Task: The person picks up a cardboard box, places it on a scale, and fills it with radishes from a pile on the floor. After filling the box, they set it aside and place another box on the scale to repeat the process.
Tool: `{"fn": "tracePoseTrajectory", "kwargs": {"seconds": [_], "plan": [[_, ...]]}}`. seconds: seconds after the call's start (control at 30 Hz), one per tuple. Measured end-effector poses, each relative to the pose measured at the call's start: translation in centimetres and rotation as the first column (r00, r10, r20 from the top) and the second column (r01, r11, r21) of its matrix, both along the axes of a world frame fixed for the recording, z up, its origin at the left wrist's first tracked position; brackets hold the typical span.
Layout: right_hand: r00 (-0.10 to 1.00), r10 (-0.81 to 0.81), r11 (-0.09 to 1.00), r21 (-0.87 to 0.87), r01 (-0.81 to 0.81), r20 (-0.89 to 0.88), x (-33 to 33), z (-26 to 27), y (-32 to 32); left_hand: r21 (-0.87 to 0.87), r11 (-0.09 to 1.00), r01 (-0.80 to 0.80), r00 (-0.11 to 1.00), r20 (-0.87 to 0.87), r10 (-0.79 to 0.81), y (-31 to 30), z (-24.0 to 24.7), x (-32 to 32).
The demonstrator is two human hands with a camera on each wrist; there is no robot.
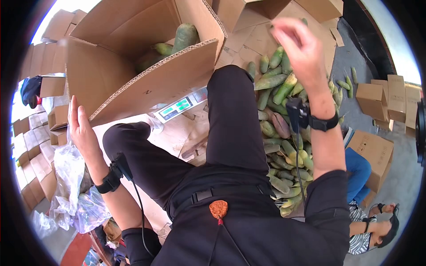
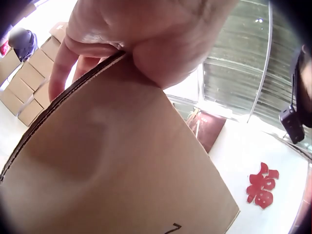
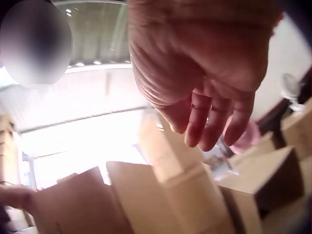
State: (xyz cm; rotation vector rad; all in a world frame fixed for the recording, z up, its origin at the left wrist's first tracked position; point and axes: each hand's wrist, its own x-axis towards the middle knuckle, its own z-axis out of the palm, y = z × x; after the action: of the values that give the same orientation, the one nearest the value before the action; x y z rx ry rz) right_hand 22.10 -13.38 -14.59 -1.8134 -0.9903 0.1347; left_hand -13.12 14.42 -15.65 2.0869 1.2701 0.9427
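My left hand [image 1: 82,131] holds the flap corner of a large cardboard box [image 1: 155,86]. In the left wrist view the flap edge runs between thumb and fingers [image 2: 58,73]. Inside the box lie a few long green vegetables, one thick green one [image 1: 184,37] standing up against the wall. My right hand [image 1: 304,55] is raised over a heap of similar green and yellowish vegetables [image 1: 284,84], blurred in the head view. Its fingers [image 3: 214,119] hang loosely curled in the right wrist view, nothing between them. Under the box a scale with a lit display [image 1: 176,108] shows.
More cardboard boxes stand at right [image 1: 372,99] and are stacked at left [image 1: 33,146]. Clear plastic bags [image 1: 73,190] lie beside my left arm. Another person [image 1: 359,226] is at lower right. My bent knee [image 1: 228,84] is between box and heap.
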Motion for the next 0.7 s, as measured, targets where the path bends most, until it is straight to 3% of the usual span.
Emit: {"fn": "tracePoseTrajectory", "kwargs": {"seconds": [0.07, 0.1, 0.13, 0.17, 0.2, 0.23, 0.27, 0.3, 0.37, 0.43, 0.53, 0.6, 0.7], "plan": [[0.985, -0.163, 0.957, -0.252, 0.146, -0.050, 1.8, -7.1, -5.9, 0.046, 0.999, 0.022, 0.999, -0.027, -0.020, 0.2, 0.1, -0.4], [0.977, -0.209, 0.884, -0.436, 0.172, -0.037, 2.5, -12.3, -9.5, 0.024, 0.999, 0.033, 0.999, 0.017, -0.033, 0.2, 0.0, -0.5], [0.956, -0.270, 0.762, -0.632, 0.139, -0.116, 2.2, -17.1, -13.1, 0.020, 1.000, 0.020, 1.000, 0.006, -0.020, 0.0, 0.2, -0.5], [0.997, -0.067, 0.636, -0.771, 0.018, -0.031, 1.9, -22.1, -17.2, 0.015, 1.000, 0.009, 1.000, -0.002, -0.009, -0.3, 0.5, -0.2], [0.983, -0.153, 0.588, -0.809, 0.004, -0.106, 0.1, -25.8, -20.5, 0.032, 0.999, -0.023, 0.998, -0.050, 0.025, -0.7, 0.9, 0.1], [0.954, -0.259, 0.396, -0.918, -0.036, -0.149, -2.5, -24.8, -20.8, -0.016, 0.999, -0.038, 0.999, 0.005, 0.038, -1.0, 1.1, 0.4], [0.901, -0.345, 0.545, -0.838, -0.037, -0.264, -4.8, -24.3, -21.7, -0.034, 0.999, -0.042, 0.999, 0.015, 0.042, -1.0, 1.2, 0.4], [0.784, -0.513, 0.487, -0.870, -0.070, -0.350, -5.4, -31.0, -26.8, -0.052, 0.998, -0.043, 0.999, 0.024, 0.044, -0.9, 1.2, 0.2], [0.733, -0.627, 0.258, -0.958, -0.124, -0.264, -8.7, -31.4, -28.6, -0.019, 0.998, -0.056, 0.998, 0.020, 0.057, -1.0, 1.5, 0.3], [0.823, -0.513, 0.161, -0.969, -0.187, -0.244, -11.2, -33.9, -30.5, 0.010, 0.998, -0.059, 0.998, 0.016, 0.059, -1.0, 1.7, 0.3], [0.826, -0.478, 0.141, -0.954, -0.265, -0.300, -13.4, -36.2, -31.4, 0.054, 0.997, -0.055, 0.998, -0.003, 0.055, -0.8, 1.7, 0.1], [0.714, -0.605, 0.210, -0.935, -0.284, -0.353, -14.5, -37.6, -31.6, 0.090, 0.995, -0.033, 0.999, -0.014, 0.035, -0.9, 1.7, 0.1], [0.746, -0.601, 0.160, -0.958, -0.238, -0.286, -14.8, -39.9, -32.6, 0.129, 0.991, -0.017, 0.996, -0.083, 0.028, -1.1, 1.9, 0.2]]}}
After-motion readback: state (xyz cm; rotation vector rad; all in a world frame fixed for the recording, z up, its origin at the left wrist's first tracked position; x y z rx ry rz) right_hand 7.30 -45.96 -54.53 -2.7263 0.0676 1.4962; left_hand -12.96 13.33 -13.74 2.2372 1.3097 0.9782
